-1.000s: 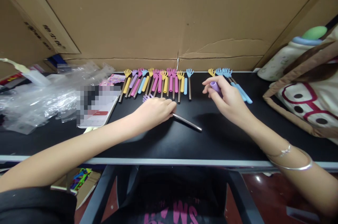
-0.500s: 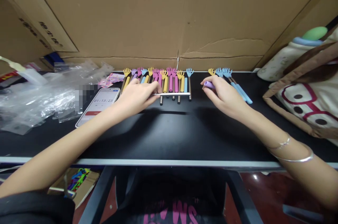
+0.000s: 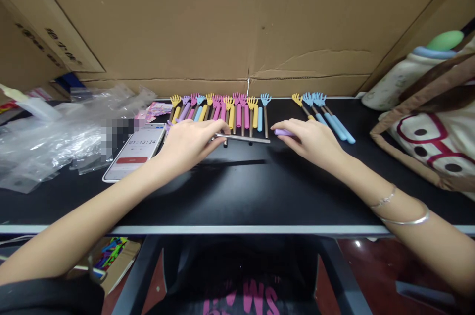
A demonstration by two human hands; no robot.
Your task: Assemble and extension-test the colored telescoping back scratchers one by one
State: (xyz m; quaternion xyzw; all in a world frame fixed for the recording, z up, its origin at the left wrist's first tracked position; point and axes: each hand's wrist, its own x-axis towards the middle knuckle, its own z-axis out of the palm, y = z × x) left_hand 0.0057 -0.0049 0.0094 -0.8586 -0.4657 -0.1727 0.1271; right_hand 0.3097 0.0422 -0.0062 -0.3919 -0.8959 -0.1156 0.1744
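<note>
The person's left hand [image 3: 189, 140] is closed around a metal rod [image 3: 245, 138], whose free end points right above the bench [image 3: 237, 201]; the right hand [image 3: 313, 142] pinches a purple sleeve [image 3: 283, 132] between thumb and fingertips, its near end facing the rod tip across a small gap; rod tip and sleeve end look slightly out of line, the tip lower; bringing both onto one axis would seem wise, with a firm grip behind the tip and fingers clear of the sleeve's end; the phone [image 3: 139, 154] beside the left forearm reads 01:13:24; dark characters on the cardboard [image 3: 237, 23] at upper left are too unclear to read; pink lettering [image 3: 260, 297] at the bottom cannot be read surely.
</note>
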